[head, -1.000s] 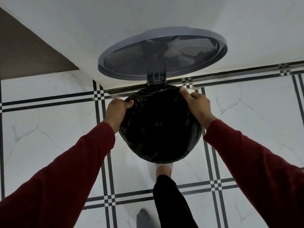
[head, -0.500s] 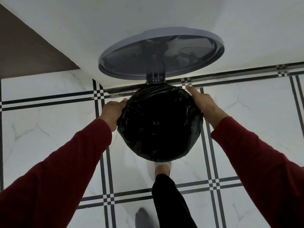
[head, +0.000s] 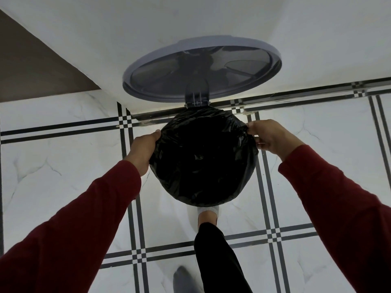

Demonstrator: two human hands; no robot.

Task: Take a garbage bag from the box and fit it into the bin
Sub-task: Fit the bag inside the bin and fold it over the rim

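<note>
A black garbage bag (head: 203,157) is stretched over the round mouth of the bin and hides the whole rim and body. The bin's grey lid (head: 201,70) stands raised behind it on its hinge. My left hand (head: 143,149) grips the bag's edge at the left side of the rim. My right hand (head: 270,136) pinches the bag's edge at the upper right side. Both sleeves are dark red. The box of bags is out of view.
A foot in a white sock (head: 208,214) presses in front of the bin, below a black trouser leg. The floor is white marble tile with black lines (head: 135,229). A white wall (head: 211,22) rises right behind the bin, with a brown surface (head: 31,70) at the left.
Both hands have slid outward and down along the rim, the right one furthest to the bin's right side. The bag's edge is pulled further over the rim.
</note>
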